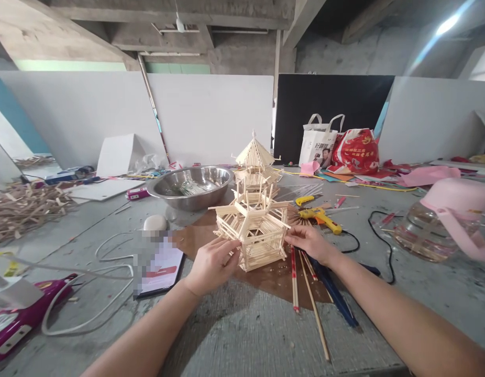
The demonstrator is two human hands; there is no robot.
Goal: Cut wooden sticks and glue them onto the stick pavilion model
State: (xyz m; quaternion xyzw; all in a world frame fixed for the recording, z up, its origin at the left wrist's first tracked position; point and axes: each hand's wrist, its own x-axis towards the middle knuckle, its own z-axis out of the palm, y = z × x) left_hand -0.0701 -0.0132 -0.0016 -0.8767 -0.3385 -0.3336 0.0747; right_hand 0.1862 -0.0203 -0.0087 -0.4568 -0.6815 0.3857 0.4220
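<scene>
Left hand (215, 262) pinching stick pagoda (256, 213) at near-left corner, right hand's (311, 242) fingers at right edge. Seemingly steadying; next move calls for light, even grip.

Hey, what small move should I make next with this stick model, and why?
I'd probably turn the stick model very slightly: your left hand and right hand are at opposite sides of its lower front, which should keep the turn even. Make it small, since loose sticks lie close by on the right.
</scene>
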